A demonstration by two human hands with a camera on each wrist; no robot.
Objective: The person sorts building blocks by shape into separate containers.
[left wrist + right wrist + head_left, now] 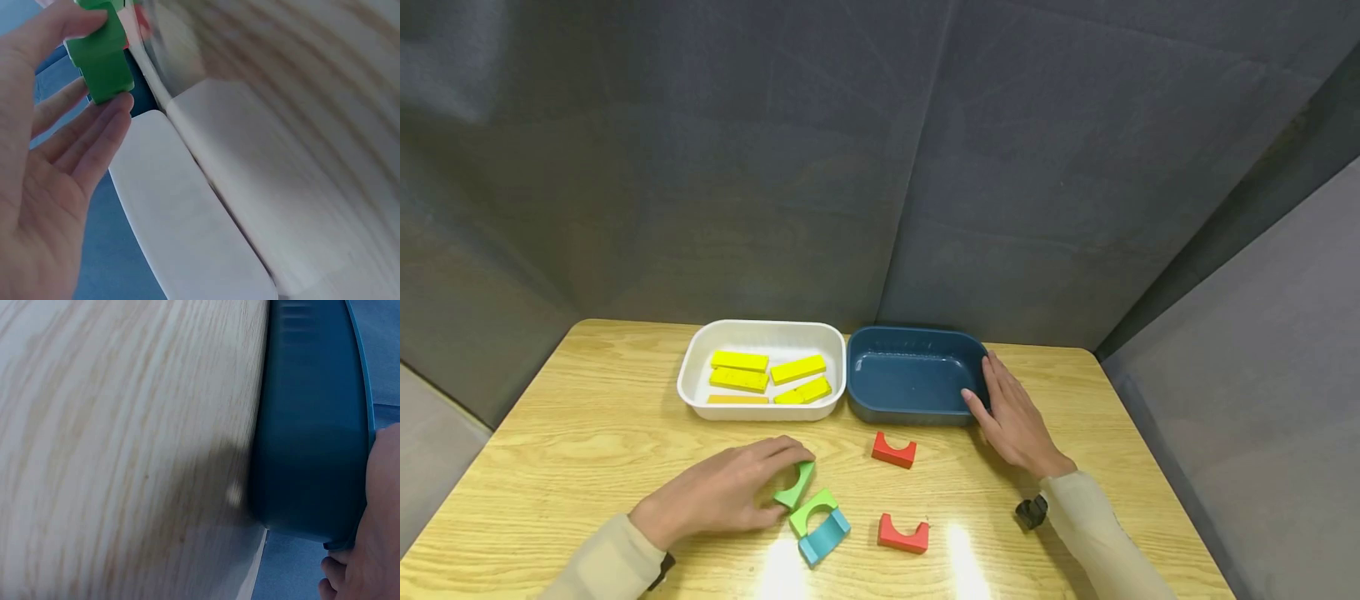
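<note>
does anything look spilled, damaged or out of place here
Nothing stands out. The white tray and navy tray sit upright, yellow blocks lie inside the white one, and the green arch block in the left hand shows no visible damage.

Glossy wood-grain table (587, 433), smooth plastic-looking blue tray (913, 417) and white tray (760, 412), matt cloth backdrop (760, 183)

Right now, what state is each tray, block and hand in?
White tray, upright, holding yellow blocks.
Yellow blocks, lying inside it.
Blue tray, upright, uncovered.
Held green block, in the left hand.
Other green block, on the table, seemingly touching light blue block.
Light blue block, on the table.
Two red blocks, lying apart on the table.
Left hand, pinching the held green block.
Right hand, holding the blue tray.
</note>
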